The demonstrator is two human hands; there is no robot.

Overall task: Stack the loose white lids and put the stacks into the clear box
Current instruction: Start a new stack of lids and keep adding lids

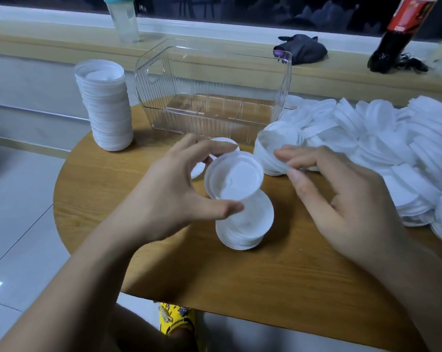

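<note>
Centrally, my left hand [174, 189] pinches one lid [234, 176] over one short stack [245, 224]; right hand [342, 199] spread; one tall stack [105, 105], one clear box [215, 97].

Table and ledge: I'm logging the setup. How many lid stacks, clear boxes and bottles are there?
Lid stacks: 3 (tall stack, middle stack held by the left hand, tipped stack at the right hand)
Clear box: 1
Bottles: 2 (clear bottle, dark bottle)
Total: 6
</note>
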